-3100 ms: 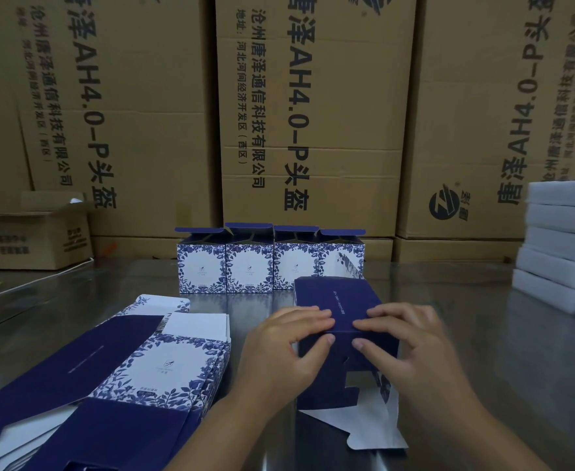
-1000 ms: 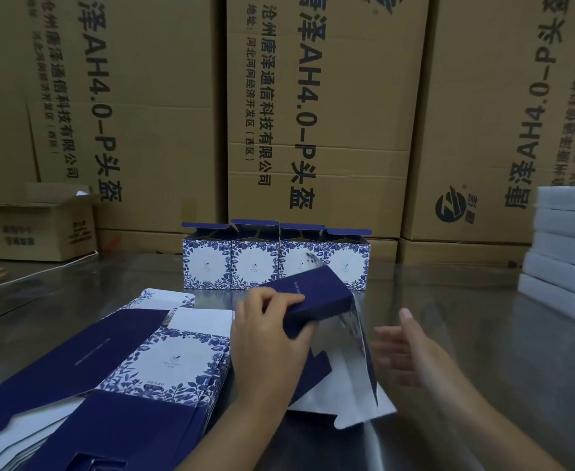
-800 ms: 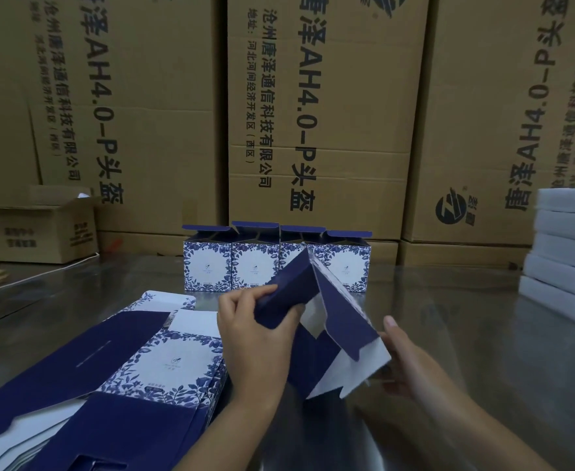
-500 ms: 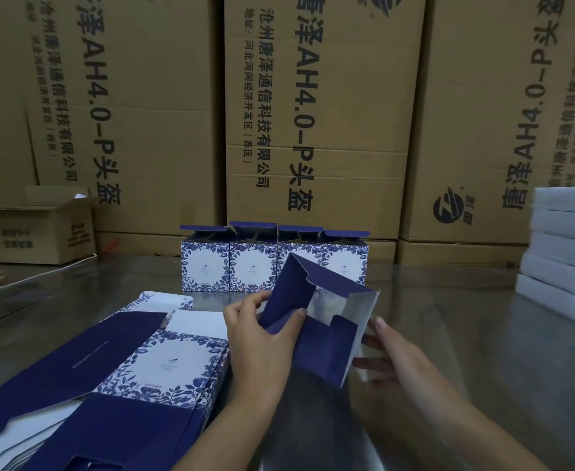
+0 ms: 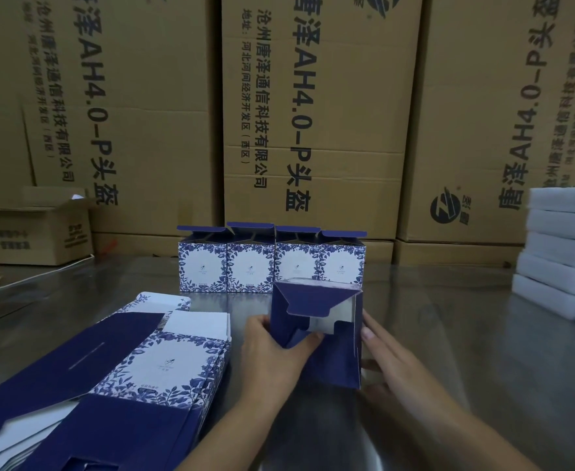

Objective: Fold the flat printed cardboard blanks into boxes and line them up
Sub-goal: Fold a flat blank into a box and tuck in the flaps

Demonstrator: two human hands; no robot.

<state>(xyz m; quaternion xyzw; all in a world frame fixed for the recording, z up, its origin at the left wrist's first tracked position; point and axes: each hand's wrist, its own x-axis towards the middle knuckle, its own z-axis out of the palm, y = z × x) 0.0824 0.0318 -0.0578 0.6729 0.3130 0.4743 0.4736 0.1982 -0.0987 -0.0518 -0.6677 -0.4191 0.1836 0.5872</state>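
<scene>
The half-folded box [image 5: 326, 355], dark blue with its bottom flaps facing the camera, stands on the table [image 5: 466, 317] in the near centre, between both hands. The left hand [image 5: 272, 355] grips its left edge, thumb on a flap. The right hand [image 5: 388, 358] lies with straight fingers against its right wall. Just behind stands a row of four finished boxes [image 5: 272, 263]. The flat blanks [image 5: 174, 362] are stacked at left.

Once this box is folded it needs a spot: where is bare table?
Bare table lies right of the four-box row up to the white stack, and left of it toward the open carton. Flat blanks crowd the left front.
</scene>
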